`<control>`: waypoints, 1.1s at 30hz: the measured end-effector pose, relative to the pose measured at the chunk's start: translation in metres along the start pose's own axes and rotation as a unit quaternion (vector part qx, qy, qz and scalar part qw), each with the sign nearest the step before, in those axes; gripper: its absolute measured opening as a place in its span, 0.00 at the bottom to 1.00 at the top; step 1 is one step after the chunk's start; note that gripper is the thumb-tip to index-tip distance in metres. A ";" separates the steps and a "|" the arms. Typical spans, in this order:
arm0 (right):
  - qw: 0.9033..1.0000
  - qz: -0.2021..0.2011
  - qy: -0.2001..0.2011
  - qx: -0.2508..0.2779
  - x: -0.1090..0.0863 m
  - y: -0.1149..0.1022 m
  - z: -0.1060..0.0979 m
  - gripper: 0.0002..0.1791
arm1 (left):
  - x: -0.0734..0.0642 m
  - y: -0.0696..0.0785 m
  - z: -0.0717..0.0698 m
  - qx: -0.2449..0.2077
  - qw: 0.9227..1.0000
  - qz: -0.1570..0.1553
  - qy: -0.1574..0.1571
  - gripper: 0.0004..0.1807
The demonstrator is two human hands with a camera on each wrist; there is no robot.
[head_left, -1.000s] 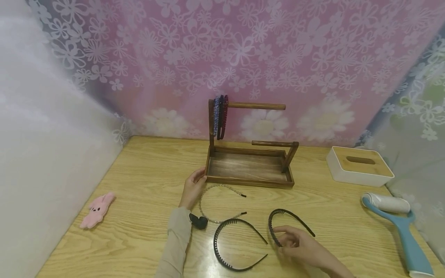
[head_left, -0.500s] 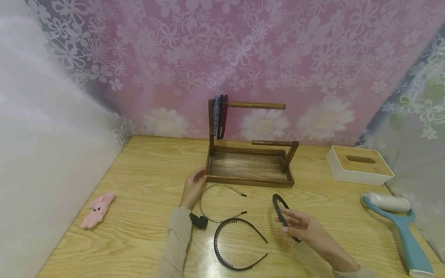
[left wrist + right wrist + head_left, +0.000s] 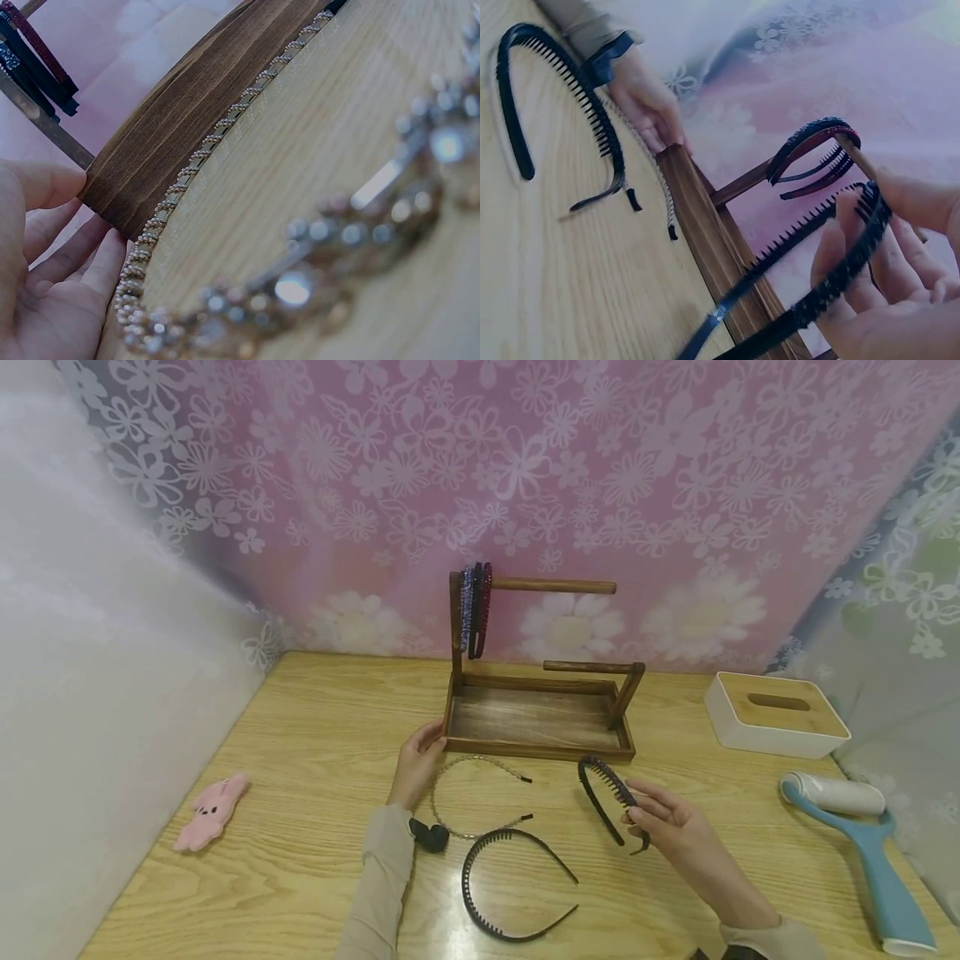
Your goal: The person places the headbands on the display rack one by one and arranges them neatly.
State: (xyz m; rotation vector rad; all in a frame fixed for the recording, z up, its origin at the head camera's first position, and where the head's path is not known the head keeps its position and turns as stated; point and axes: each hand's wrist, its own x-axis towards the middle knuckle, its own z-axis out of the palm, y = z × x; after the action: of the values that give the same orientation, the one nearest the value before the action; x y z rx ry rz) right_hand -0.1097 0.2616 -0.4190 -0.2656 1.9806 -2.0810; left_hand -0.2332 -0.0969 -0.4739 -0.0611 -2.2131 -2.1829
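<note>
My right hand (image 3: 682, 835) holds a black toothed headband (image 3: 611, 781) above the table, between thumb and fingers, its ends pointing down. In the right wrist view, small dark studs show along this headband (image 3: 840, 281). My left hand (image 3: 415, 768) grips the front left corner of a brown wooden rack (image 3: 536, 749), thumb on the front and fingers around the side. Several headbands (image 3: 476, 610), blue, black and red, hang at the left of its upper bar. A beaded headband (image 3: 202, 154) lies in front of the rack. Nearer lies another black toothed headband (image 3: 467, 885).
A white tissue box (image 3: 776, 727) with a wooden lid stands at the back right. In front of it lies a blue-handled lint roller (image 3: 873, 860). A pink plush toy (image 3: 212, 812) is at the left. A floral curtain (image 3: 570, 485) hangs behind the table.
My right hand has lifted the black headband off the table, turned it and carried it toward the rack. My left hand stays at the rack's corner.
</note>
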 end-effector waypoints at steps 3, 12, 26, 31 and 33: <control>0.998 -0.014 -0.001 0.055 0.002 0.002 -0.003 0.22 | 0.001 -0.001 -0.001 0.004 1.000 -0.001 0.000 0.22; 0.993 -0.039 0.001 0.113 0.008 0.002 -0.002 0.20 | 0.015 -0.029 -0.003 -0.004 1.000 0.000 0.005 0.23; 0.995 -0.052 0.036 0.080 0.030 -0.009 -0.003 0.22 | 0.017 -0.033 -0.002 0.004 1.000 0.002 0.018 0.21; 0.994 -0.057 0.041 0.080 0.037 -0.021 -0.007 0.18 | 0.017 -0.033 -0.001 0.011 1.000 0.002 0.017 0.21; 0.993 -0.072 0.041 0.086 0.040 -0.027 -0.011 0.19 | 0.017 -0.032 0.000 0.012 1.000 0.002 0.018 0.21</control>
State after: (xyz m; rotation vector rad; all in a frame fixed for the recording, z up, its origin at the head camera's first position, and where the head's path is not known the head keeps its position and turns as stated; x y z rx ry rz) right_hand -0.1528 0.2610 -0.3944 -0.3009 1.8610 -2.3720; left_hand -0.2514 -0.0973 -0.5050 -0.0263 -2.2169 -2.1379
